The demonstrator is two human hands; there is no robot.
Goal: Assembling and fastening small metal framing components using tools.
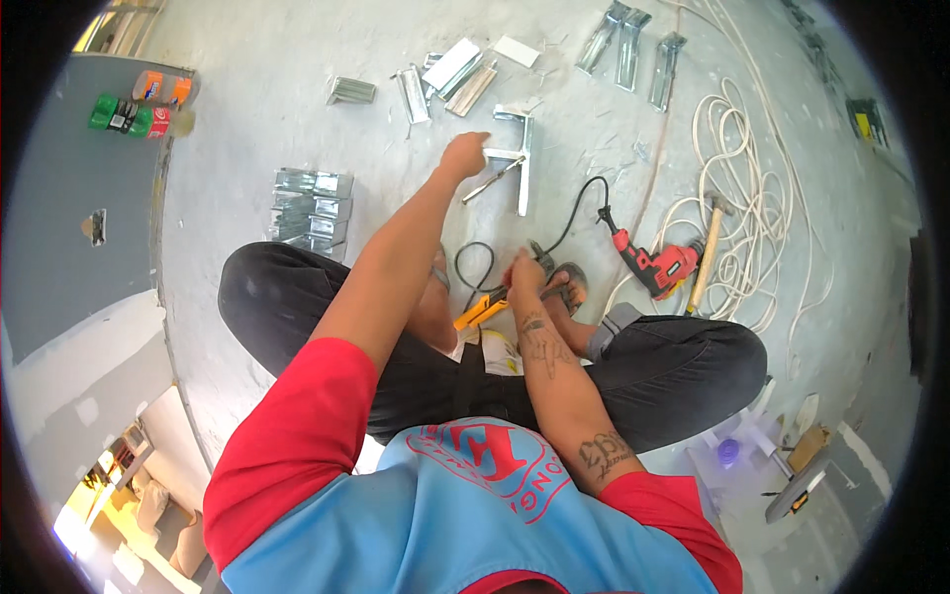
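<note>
My left hand (465, 156) reaches forward to a shiny metal bracket (524, 173) on the floor, its fingers closed at the end of the bracket's side arm. A thin, dark rod-like piece (492, 181) lies slanted against that bracket. Close to my crossed legs, my right hand (526, 275) is closed on a yellow-and-black corded power tool (482, 309), apparently an angle grinder. Its far end is partly hidden by the hand and my foot. A black cable (579, 213) curves near it toward a red drill (658, 267) on the right.
Metal pieces (411, 94) lie scattered ahead, and more stand at far right (628, 49). Stacked metal brackets (312, 208) sit by my left knee. A hammer (708, 252) and a coiled white cord (737, 198) lie right. Two bottles (129, 116) are at far left.
</note>
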